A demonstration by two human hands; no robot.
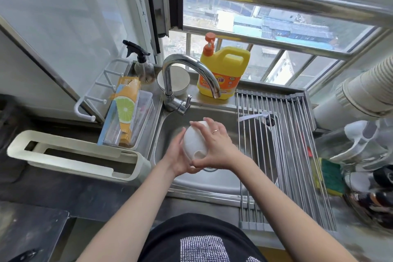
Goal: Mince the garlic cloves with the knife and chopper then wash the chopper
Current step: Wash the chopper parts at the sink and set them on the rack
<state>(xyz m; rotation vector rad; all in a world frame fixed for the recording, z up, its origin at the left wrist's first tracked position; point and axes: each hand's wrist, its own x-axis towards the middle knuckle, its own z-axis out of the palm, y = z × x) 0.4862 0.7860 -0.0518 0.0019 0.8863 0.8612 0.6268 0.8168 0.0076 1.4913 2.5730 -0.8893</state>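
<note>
Over the sink (212,185), both hands hold the chopper (195,141).

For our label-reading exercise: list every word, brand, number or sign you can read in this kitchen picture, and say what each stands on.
Yellow detergent bottle: "强", a large red character on the orange label; the character beside it is hidden by the tap, and the small print is too blurred to read.
Orange lime-picture box: white characters at the top, too blurred to read.
White chopper, held in both hands: no text visible.
</note>
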